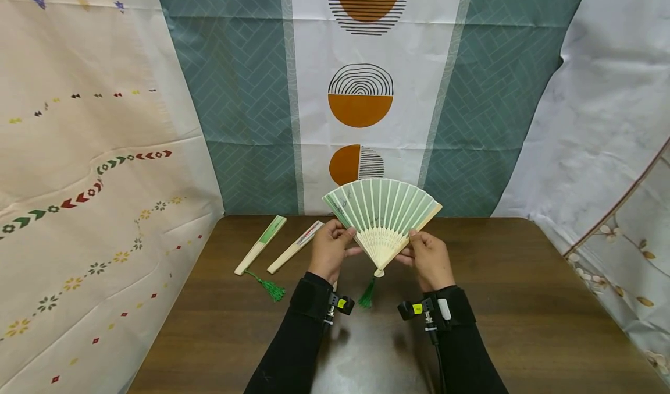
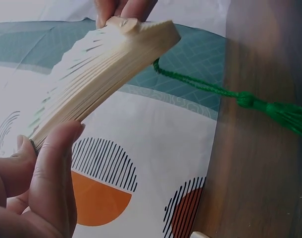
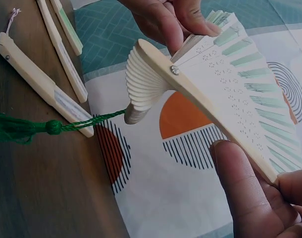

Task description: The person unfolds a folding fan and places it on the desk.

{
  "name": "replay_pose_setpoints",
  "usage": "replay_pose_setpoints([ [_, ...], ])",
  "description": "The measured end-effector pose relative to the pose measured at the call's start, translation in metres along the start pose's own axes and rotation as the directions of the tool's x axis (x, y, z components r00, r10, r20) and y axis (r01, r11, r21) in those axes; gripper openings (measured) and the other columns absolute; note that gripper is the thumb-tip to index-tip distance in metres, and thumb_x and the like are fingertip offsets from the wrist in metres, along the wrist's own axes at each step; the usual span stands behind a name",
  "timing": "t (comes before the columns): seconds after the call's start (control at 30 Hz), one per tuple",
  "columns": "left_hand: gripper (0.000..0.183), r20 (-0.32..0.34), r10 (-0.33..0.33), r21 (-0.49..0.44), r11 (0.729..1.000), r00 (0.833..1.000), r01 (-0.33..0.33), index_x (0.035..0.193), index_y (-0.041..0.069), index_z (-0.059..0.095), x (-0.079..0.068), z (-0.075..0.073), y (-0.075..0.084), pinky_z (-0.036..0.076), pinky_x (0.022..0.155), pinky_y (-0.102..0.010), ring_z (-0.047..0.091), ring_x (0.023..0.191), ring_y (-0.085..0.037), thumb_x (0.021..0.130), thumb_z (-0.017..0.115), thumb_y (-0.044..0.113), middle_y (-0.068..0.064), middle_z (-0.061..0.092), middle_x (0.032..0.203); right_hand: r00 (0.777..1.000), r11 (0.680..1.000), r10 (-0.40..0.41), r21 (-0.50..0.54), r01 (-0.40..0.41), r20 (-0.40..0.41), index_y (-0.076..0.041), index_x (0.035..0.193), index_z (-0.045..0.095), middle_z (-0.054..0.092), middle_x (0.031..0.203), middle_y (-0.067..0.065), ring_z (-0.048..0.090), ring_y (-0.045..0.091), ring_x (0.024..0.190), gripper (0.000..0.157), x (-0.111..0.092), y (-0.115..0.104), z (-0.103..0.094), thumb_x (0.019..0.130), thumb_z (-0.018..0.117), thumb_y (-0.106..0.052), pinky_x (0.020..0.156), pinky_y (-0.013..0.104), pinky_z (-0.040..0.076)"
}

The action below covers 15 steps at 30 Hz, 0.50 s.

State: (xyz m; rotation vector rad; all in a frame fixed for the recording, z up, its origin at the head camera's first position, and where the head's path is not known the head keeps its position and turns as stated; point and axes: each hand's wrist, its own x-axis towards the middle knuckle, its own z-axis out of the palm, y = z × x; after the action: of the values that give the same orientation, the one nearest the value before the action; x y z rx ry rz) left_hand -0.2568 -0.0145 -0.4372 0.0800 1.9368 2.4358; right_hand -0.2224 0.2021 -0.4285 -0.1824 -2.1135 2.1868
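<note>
Spread wide above the table is a green folding fan (image 1: 384,213) with pale pierced ribs and a green tassel (image 1: 367,294) hanging from its pivot. My left hand (image 1: 331,248) pinches its left outer rib between thumb and fingers. At the other side, my right hand (image 1: 430,259) pinches the right outer rib the same way. In the right wrist view the pivot rivet and fanned ribs (image 3: 225,84) show clearly, with the right thumb and fingers at the guard's end. The left wrist view has the fan (image 2: 91,74) edge-on, its tassel (image 2: 275,109) dangling to the right.
Left of my hands, a closed fan with a green panel (image 1: 262,244) and green tassel (image 1: 273,290) lies on the brown table (image 1: 523,301). Another closed fan (image 1: 294,247) lies beside it. A third closed fan (image 3: 42,82) shows in the right wrist view. Patterned cloths hang behind.
</note>
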Motion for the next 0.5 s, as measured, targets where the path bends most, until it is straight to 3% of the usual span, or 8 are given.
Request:
replay_pose_setpoints([
  [0.2, 0.016, -0.028, 0.003, -0.046, 0.999, 1.0, -0.005, 0.127, -0.009, 0.068, -0.0001, 0.0028, 0.0011, 0.075, 0.083, -0.037, 0.068, 0.103, -0.017, 0.114, 0.065, -0.002, -0.002, 0.06, 0.094, 1.0, 1.0, 0.001, 0.001, -0.001, -0.005, 0.021, 0.147, 0.056, 0.054, 0.159, 0.037, 0.079, -0.003, 0.085, 0.049, 0.0006, -0.0012, -0.0019, 0.126, 0.043, -0.021, 0.083, 0.018, 0.07],
  [0.5, 0.005, -0.048, -0.001, -0.088, 0.996, 0.999, -0.003, 0.115, -0.006, 0.065, -0.0004, 0.0026, -0.0005, 0.075, 0.084, -0.037, 0.067, 0.098, -0.017, 0.114, 0.064, -0.001, -0.001, 0.057, 0.093, 1.0, 0.999, -0.016, 0.028, 0.016, -0.027, 0.018, 0.137, 0.06, 0.073, 0.126, 0.016, 0.082, 0.001, 0.087, 0.044, 0.0003, -0.0018, -0.0016, 0.125, 0.045, -0.021, 0.084, 0.022, 0.071],
])
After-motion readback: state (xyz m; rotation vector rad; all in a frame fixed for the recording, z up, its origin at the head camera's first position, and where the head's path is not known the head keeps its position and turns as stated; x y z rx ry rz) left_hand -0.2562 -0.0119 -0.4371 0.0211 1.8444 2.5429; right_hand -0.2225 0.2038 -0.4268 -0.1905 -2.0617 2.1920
